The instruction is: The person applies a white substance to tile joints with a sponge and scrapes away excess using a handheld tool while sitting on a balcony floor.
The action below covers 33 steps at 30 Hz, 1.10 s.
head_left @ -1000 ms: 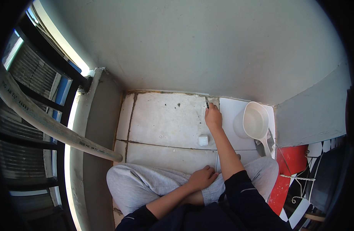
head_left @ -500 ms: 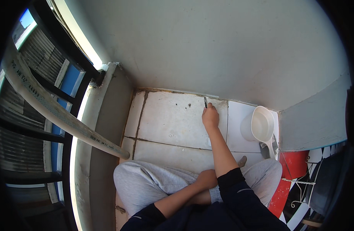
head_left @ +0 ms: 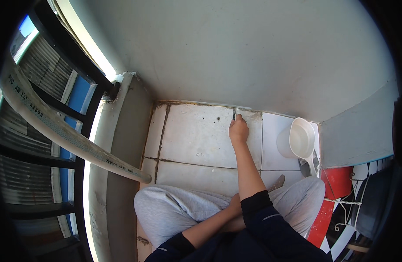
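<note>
My right hand (head_left: 239, 131) is closed round a slim, dark-and-silver tool (head_left: 234, 114) at the foot of the grey wall. The tool's tip touches or nearly touches the dirty joint by the wall; its exact kind is too small to make out. White floor tiles (head_left: 196, 135) with dark, grimy joints and a few dark specks spread beneath that hand. Across my lap lies my left arm, and my left hand (head_left: 236, 203) rests by my crossed legs, its fingers hidden behind my right forearm.
A white long-handled dipper (head_left: 302, 138) stands at the right on something grey. On the left, a grey pipe (head_left: 78, 135) slants down to the floor beside a low ledge (head_left: 124, 144) and black railing. A red surface (head_left: 336, 183) and wire rack lie at the lower right.
The whole view has shifted slightly. My right hand keeps its hold on the tool at nearly the same spot by the wall. My right forearm now covers more of my left hand.
</note>
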Tool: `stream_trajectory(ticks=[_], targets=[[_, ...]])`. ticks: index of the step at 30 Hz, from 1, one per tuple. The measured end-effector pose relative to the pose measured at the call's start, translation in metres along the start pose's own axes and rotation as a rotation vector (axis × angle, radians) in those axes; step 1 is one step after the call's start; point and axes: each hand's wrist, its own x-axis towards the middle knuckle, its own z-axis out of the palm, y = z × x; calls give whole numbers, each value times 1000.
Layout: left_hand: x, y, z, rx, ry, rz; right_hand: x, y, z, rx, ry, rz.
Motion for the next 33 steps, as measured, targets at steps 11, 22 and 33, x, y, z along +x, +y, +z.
stream_trajectory(ticks=[11, 22, 33], targets=[[0, -42, 39, -56, -42, -100, -10, -11, 13, 21, 9, -84], [-2, 13, -11, -66, -17, -111, -5, -10, 3, 20, -34, -1], [-4, -3, 3, -27, 65, 14, -1, -12, 2, 34, -10, 38]])
